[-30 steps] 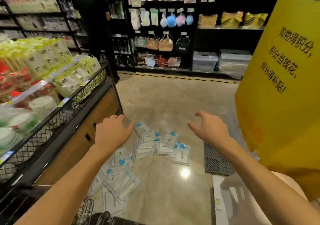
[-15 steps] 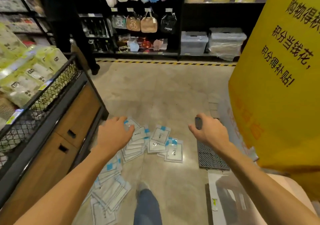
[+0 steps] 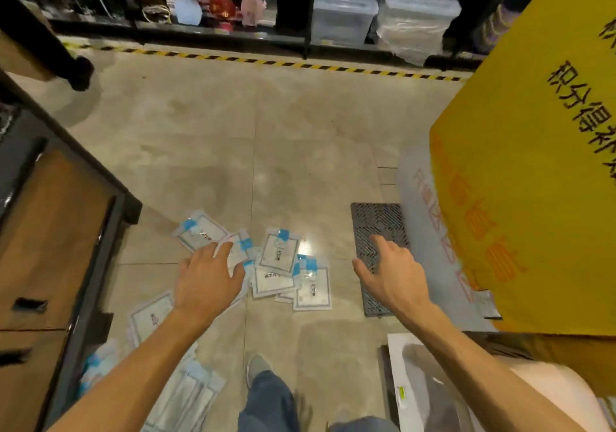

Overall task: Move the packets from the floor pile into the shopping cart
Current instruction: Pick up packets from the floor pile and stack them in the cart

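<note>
Both hands have dropped nearer the packets [image 3: 286,265]: left hand [image 3: 208,281] spread over them, right hand [image 3: 393,280] open above bare floor [image 3: 253,151], both grips empty.

Both arms extended; left grip [image 3: 210,278] and right grip [image 3: 393,276] relaxed, empty

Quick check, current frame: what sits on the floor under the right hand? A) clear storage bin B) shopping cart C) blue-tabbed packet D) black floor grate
D: the right hand is spread open above the black floor grate; the blue-tabbed packets lie further left, by the left hand.
</note>
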